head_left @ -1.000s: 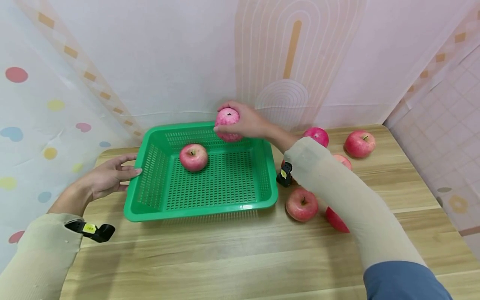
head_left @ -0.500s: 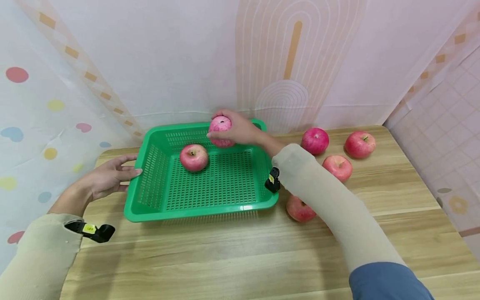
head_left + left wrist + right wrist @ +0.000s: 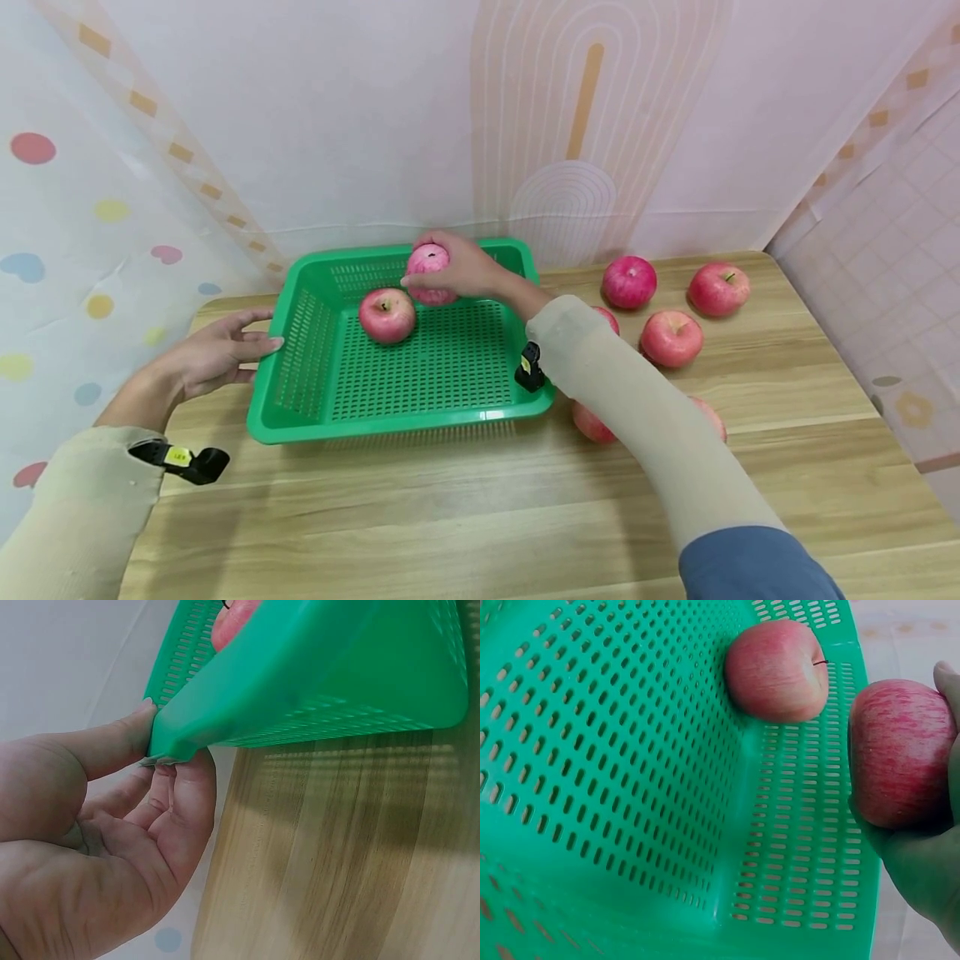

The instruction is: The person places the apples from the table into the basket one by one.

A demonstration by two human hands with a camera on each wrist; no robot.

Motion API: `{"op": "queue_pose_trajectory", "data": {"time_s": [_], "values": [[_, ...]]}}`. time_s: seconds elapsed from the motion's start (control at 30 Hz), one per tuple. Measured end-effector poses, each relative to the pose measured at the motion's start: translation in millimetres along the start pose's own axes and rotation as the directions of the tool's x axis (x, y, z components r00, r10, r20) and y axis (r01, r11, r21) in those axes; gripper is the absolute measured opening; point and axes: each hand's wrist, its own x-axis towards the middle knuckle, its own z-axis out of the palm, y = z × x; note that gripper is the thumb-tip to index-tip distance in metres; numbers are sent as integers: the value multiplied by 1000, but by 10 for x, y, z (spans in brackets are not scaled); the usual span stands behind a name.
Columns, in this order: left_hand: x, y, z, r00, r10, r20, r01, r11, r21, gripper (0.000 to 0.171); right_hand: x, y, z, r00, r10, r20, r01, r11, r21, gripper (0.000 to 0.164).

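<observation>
The right hand (image 3: 468, 271) held an apple (image 3: 426, 263) in a curled grip, thumb on one side and fingers on the other, above the far part of the basket (image 3: 401, 429). Compared with a second earlier, when that apple hung over the far rim, it had travelled left and nearer the person, and was now close to the inner apple (image 3: 387, 317); the right wrist view showed a gap between the two. The left hand (image 3: 221, 354) pinched the left rim, thumb inside and fingers beneath, just as before, and neither basket nor inner apple had shifted. The right sleeve (image 3: 637, 408) had swung left over the table (image 3: 420, 508), so the dark pink apple (image 3: 630, 282) and the pale one (image 3: 672, 338) were fully uncovered, while the near apple (image 3: 592, 423), whole in sight earlier, was partly hidden.
</observation>
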Motion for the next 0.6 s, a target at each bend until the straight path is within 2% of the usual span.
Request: {"op": "queue_pose_trajectory", "data": {"time_s": [0.2, 0.37, 0.6], "values": [[8, 12, 9, 1000, -1, 6, 1, 1000, 1, 72, 14, 11, 49, 999, 40, 32, -40, 999, -17, 47], [6, 17, 12, 1000, -5, 2, 5, 1000, 3, 70, 6, 44, 81, 992, 100, 73, -95, 993, -67, 55], [15, 6, 5, 1000, -7, -3, 7, 1000, -7, 65, 10, 107, 96, 983, 136, 120, -128, 989, -72, 60]]}}
